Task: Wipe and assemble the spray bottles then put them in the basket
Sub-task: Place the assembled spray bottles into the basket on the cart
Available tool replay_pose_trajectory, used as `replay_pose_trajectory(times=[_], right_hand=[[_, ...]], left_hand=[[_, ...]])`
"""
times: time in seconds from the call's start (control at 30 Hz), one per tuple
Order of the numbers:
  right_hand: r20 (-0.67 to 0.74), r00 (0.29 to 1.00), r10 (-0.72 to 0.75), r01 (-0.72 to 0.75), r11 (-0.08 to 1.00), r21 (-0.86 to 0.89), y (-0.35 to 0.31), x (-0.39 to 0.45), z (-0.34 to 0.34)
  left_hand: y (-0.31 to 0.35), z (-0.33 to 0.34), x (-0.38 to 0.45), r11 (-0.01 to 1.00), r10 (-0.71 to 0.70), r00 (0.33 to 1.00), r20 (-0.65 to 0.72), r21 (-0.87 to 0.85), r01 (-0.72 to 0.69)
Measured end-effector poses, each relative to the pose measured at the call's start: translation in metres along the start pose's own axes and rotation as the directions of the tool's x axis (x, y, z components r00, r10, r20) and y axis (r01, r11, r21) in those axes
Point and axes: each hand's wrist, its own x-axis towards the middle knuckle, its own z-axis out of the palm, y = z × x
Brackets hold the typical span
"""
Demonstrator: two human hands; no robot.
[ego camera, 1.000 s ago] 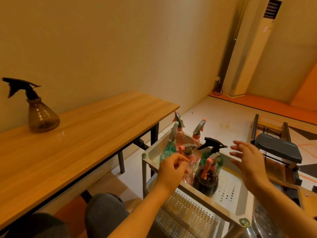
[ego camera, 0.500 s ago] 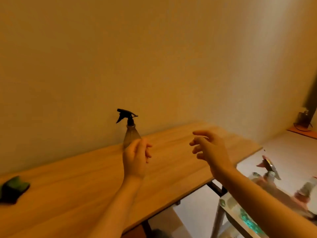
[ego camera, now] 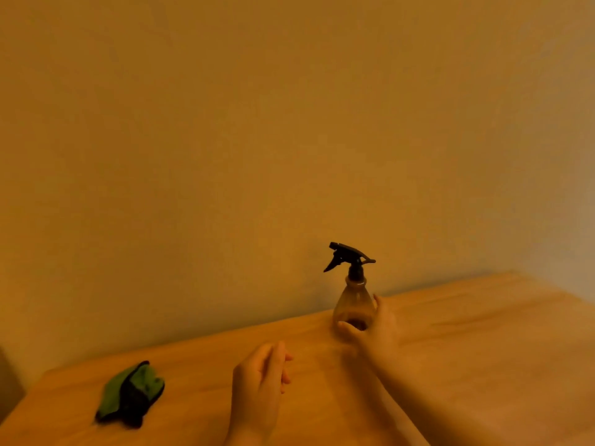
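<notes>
Brown spray bottle (ego camera: pixel 353 304) now reached by right hand (ego camera: pixel 375 329)

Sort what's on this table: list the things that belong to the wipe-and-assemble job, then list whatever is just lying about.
Belongs to the job:
- brown spray bottle, upright, black trigger head on
- green cloth, crumpled on the table
- right hand, fingers around the bottle's base
- left hand, holding nothing

Just there:
- wooden table
- wall
</notes>
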Motion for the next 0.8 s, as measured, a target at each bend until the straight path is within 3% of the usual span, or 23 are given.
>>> replay_pose_trajectory(times=[0.13,0.37,0.57,0.8], right_hand=[[0.003,0.999,-0.032,0.032,0.995,0.098,0.012,0.011,0.009],[0.069,0.997,-0.035,0.026,0.993,0.119,0.011,-0.026,-0.015],[0.129,0.991,-0.021,-0.008,0.975,0.223,0.02,-0.07,-0.038],[0.2,0.979,-0.038,-0.009,0.974,0.227,0.024,-0.11,-0.068]], left_hand=[[-0.005,0.001,0.012,0.997,0.038,0.998,0.056,0.058,-0.041],[0.016,0.026,0.032,0.974,0.067,0.995,0.079,0.213,-0.082],[0.047,0.054,0.04,0.934,0.213,0.926,0.312,0.214,-0.286],[0.068,0.07,0.019,0.967,0.177,0.889,0.423,0.095,-0.237]])
